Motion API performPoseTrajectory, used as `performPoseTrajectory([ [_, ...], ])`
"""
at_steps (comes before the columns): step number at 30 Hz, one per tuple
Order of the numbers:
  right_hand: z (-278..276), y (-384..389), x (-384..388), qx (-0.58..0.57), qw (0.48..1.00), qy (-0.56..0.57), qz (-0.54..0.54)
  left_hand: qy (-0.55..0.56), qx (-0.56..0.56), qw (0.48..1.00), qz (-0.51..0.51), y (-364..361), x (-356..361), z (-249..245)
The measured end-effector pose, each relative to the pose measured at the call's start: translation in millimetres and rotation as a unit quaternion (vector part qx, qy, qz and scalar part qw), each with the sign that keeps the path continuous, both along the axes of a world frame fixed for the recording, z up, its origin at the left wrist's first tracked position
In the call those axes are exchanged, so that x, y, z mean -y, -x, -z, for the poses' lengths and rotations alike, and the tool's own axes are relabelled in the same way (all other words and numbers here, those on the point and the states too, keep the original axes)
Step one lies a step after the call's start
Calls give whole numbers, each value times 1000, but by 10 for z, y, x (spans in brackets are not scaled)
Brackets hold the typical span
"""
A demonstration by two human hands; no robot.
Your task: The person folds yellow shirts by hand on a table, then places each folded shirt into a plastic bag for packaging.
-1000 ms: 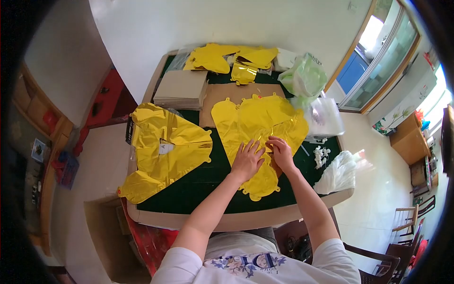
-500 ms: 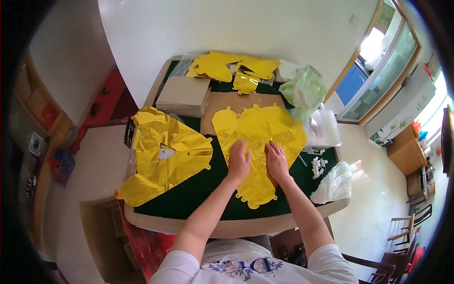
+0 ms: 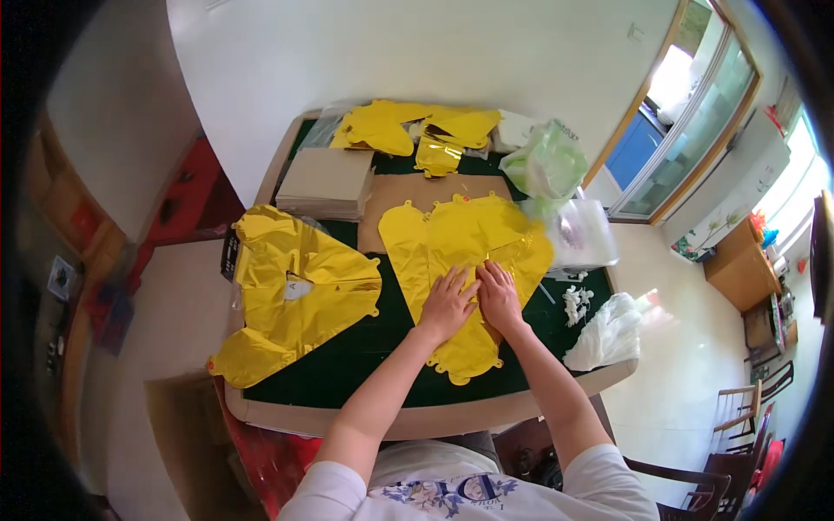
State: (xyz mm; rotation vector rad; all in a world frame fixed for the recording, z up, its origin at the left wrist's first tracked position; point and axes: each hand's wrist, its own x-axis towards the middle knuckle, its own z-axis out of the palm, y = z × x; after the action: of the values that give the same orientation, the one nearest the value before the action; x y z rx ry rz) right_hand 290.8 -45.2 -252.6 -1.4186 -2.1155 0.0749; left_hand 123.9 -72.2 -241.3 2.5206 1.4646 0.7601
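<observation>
A yellow foil sheet [image 3: 452,239] with small tabs on its edge lies flat before me, partly over a brown cardboard piece [image 3: 369,217]. My left hand [image 3: 446,304] rests on its middle with fingers spread. Beside it, nearly touching, my right hand [image 3: 500,293] lies on the same foil, its fingers extended. Both hands press on the surface; anything under the fingers is hidden. Another yellow foil [image 3: 304,291] with a white label marked A lies to the left.
At the back stand a stack of grey-brown cards [image 3: 326,181] and more yellow foils [image 3: 382,126]. On the right are a green-white plastic bag [image 3: 552,161], clear plastic packets [image 3: 584,236], small white pieces [image 3: 575,304] and a white plastic bundle [image 3: 606,332].
My left hand has come down from above the foil and now lies flat beside my right hand. The view has shifted slightly.
</observation>
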Motion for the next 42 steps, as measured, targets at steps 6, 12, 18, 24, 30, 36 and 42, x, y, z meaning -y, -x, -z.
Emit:
performPoseTrajectory([
  [6, 13, -104, -120, -64, 998, 22, -21, 57, -19, 998, -5, -17, -7, 34],
  [12, -206, -530, -907, -69, 986, 27, 149, 73, -21, 997, 3, -3, 26, 11],
  [18, -248, -659, -1616, -11, 962, 104, 253, 65, -51, 997, 2, 10, 24, 7],
  [24, -218, -748, -1891, -19, 951, 119, 286, 56, -50, 997, 3, 4, 19, 35],
  [30, -1134, -246, -1499, -192, 956, 188, 121, 56, -22, 998, 6, 3, 14, 42],
  [36, -719, -470, -1640, -152, 982, 105, 40, 43, -10, 999, 2, -8, 11, 81],
  [42, -361, -259, -1075, -23, 995, 96, -29, 33, -21, 999, 5, 7, 21, 74],
])
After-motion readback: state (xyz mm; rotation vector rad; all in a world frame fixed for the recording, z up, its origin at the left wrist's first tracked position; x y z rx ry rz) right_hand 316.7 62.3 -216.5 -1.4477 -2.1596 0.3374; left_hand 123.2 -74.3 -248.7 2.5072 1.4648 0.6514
